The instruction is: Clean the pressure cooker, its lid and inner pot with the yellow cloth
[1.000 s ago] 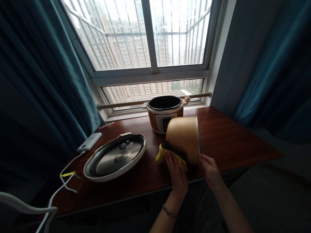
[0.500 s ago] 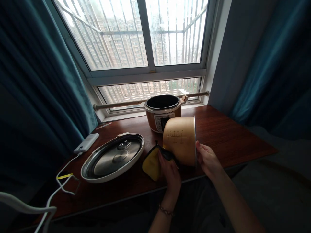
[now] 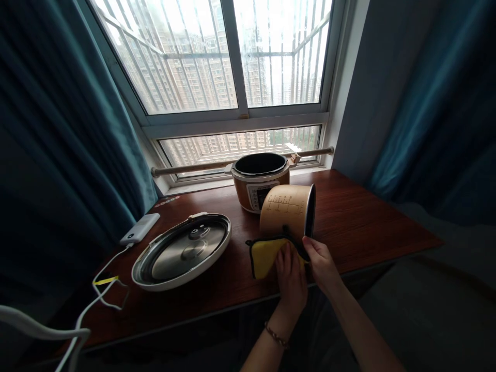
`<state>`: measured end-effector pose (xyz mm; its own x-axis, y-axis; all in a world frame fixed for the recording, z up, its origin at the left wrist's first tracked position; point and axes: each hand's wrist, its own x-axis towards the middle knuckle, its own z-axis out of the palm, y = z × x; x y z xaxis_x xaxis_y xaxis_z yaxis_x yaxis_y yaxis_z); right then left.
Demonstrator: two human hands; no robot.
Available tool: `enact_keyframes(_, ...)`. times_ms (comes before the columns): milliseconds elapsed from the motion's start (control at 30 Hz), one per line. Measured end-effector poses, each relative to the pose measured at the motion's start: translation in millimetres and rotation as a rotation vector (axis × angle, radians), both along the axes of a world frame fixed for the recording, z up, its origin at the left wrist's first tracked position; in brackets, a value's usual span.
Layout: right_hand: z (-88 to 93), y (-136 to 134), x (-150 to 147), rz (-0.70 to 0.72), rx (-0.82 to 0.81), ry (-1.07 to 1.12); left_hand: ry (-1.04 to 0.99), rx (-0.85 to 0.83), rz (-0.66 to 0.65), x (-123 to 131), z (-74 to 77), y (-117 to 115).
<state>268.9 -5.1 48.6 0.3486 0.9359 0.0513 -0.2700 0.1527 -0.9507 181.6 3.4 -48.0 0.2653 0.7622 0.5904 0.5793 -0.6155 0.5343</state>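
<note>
A gold inner pot with measuring marks on its side lies tipped over, its dark mouth facing right. My right hand grips the pot's rim at the lower right, fingers closed on it. Against the pot's near side, my left hand presses a yellow cleaning cloth with dark edging, its fingers closed on the cloth. Behind the pot stands the multicooker body, uncovered, its control panel partly hidden by the pot. The round cooker lid rests at the left with its metal inner side up.
A white power bank lies at the table's left edge, with a white cable running down from it. Behind the wooden table are a rail and a barred window. Blue curtains hang at both sides.
My left hand has slid the cloth right along the pot's side. The pot has rolled a little and its mouth shows more. My right hand has shifted slightly left and lower along the rim.
</note>
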Motion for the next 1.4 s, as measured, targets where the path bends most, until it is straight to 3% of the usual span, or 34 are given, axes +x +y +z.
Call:
enact_keyframes(100,6.7,1,-5,0.007,0.000,-0.007,0.013,0.004,-0.007,-4,-2.5,3)
enact_keyframes(200,9.1,0,-9,-0.003,0.028,-0.077,-0.137,-0.018,0.091,-15,2.5,17)
enact_keyframes(300,6.2,0,-15,-0.173,0.038,-0.193,-0.400,-0.157,0.164,-25,8.1,33)
enact_keyframes(367,3.4,-1,-19,-0.335,0.042,-0.197,-0.529,-0.272,0.128,-30,12.5,38)
enact_keyframes(467,3.1,-3,-21,-0.501,0.064,-0.015,-0.545,-0.300,0.057,-35,27.3,33)
enact_keyframes(567,6.6,-7,-18,-0.578,0.077,0.315,-0.414,-0.124,0.023,-38,55.8,18)
enact_keyframes(700,0.2,-13,-7,-0.457,0.091,0.610,-0.209,0.087,-0.038,-38,96.5,-2)
enact_keyframes(833,-25.2,-14,0,-0.318,0.049,0.664,-0.060,0.127,-0.025,-36,116.0,-13)
enact_keyframes(967,-45.4,-12,-1,-0.245,-0.012,0.726,-0.006,0.155,0.007,-35,118.9,-14)
enact_keyframes(1233,-53.1,-16,-6,-0.179,-0.063,0.837,0.066,0.140,-0.014,-38,116.7,-17)
enact_keyframes(1400,-73.1,-26,-12,-0.108,-0.101,0.811,0.172,0.178,-0.055,-42,110.7,-22)
